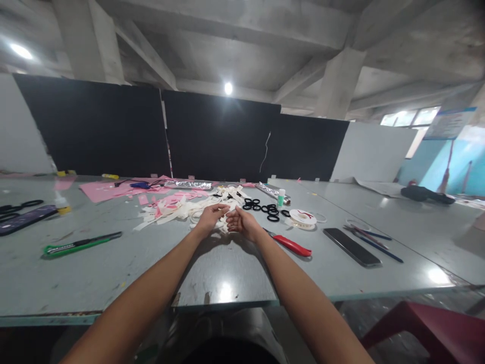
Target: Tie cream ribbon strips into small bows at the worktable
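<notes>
— Fingers first: what are they doing?

— Fingers of the left hand [209, 217] are curled inward, pinching a piece of thin cream-white ribbon strip [223, 226] at the near edge of the pile. The right hand [242, 223] sits just beside it, fingers bent toward the same strip, the two hands almost touching. Whether the right fingers truly grip the strip or only rest against it, I cannot tell; it is too small and blurred.

— And where is that strip lying?

— On the grey bench [227, 273], in the middle, at the front of a loose heap of cream and pink ribbon scraps [178, 206] that spreads away to the left and behind the hands.

— What else is about?

— Just right of the right wrist lies a red-handled cutter [291, 245]. Beyond it a cluster of black rubber rings [261, 207], a small green-capped glue bottle [281, 197] and a white spool of ribbon [302, 218]. Further right, a dark flat phone [352, 246] and a pair of dark pens [373, 239]. Well to the left, a green-handled utility knife [81, 244] lies apart from the hands, and a pink paper sheet [109, 190] sits at the back.

— Anything behind the bench?

— Black panels [212, 136] stand along its far edge.
</notes>
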A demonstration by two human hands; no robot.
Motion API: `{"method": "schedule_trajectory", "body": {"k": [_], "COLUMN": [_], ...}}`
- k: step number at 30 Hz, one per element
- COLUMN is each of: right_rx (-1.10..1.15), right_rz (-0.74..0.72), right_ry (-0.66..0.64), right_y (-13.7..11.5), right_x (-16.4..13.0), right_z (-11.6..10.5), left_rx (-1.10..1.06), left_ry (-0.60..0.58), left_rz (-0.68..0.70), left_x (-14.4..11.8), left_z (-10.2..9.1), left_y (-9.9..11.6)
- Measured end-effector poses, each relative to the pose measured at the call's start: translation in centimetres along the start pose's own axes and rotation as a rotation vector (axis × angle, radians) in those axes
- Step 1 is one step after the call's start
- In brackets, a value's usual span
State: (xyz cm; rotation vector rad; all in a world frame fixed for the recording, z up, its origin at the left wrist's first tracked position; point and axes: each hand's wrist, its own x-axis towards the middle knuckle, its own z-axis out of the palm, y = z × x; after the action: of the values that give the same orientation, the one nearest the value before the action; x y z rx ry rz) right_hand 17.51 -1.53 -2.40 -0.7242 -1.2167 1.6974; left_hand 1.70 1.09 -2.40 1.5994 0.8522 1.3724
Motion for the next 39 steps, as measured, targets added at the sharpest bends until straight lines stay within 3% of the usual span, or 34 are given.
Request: {"method": "schedule_trajectory", "body": {"k": [7,15,18,21,26,32,39], "right_rx": [-0.026,-0.07,-0.087,-0.043,0.015,-0.02,-0.118], "right_rz": [-0.029,-0.02,-0.148,-0.236,-0.27,-0.294,-0.295], "right_ry": [0.127,0.132,0.236,0.411,0.535,0.521,0.449], "right_y": [-0.1,-0.1,-0.3,-0.6,-0.9,-0.8,-0.5], "right_x": [0.1,0.1,0.4,0.7,0.8,0.8,0.8], "right_z": [-0.2,-0.3,-0.6,-1.3,-2.3,-2.1,-1.9], "left_rx": [0.06,0.118,0.355,0.705,1.133,1.289,1.369], "left_ry": [-0.05,-0.088,-0.096,-0.074,0.054,0.054,0.007], "left_rz": [-0.003,0.042,0.138,0.335,0.505,0.565,0.535], "left_x": [-0.5,0.1,0.3,0.0,-1.3,-2.0,-1.6], "left_z": [0.3,-0.2,-1.0,-1.6,-0.1,2.2,1.6], "left_y": [0.9,-0.1,-0.2,0.4,2.1,2.2,0.8]}}
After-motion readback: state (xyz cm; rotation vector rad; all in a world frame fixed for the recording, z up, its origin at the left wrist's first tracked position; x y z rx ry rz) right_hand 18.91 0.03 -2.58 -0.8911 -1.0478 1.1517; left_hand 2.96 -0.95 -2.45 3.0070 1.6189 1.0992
